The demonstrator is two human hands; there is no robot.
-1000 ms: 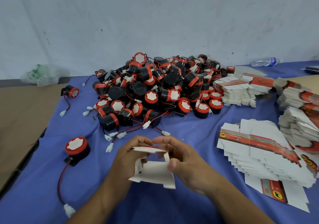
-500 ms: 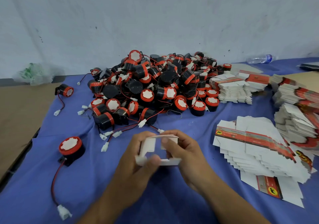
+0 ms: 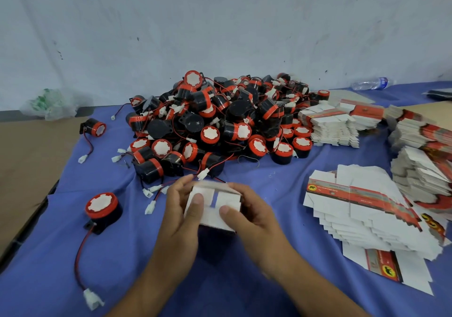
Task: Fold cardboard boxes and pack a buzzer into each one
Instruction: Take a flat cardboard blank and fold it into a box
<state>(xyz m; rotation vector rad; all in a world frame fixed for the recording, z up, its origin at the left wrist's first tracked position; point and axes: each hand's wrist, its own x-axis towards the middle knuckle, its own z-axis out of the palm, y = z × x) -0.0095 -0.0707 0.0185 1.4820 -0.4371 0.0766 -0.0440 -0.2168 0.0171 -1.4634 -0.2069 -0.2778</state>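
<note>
The left hand (image 3: pixel 181 210) and right hand (image 3: pixel 255 216) clasp the half-folded box (image 3: pixel 211 220), thumbs pressing its white flaps. A lone buzzer (image 3: pixel 104 209) stands left of the box, nearer the left hand. The buzzer heap (image 3: pixel 220 126) lies beyond the box.

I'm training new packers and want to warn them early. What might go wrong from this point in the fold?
1. The left hand and right hand press down flaps of the box with a gap between them; easing off may let them spring open.
2. A wire connector from the buzzer pile lies just behind the box and could snag in it.
</note>
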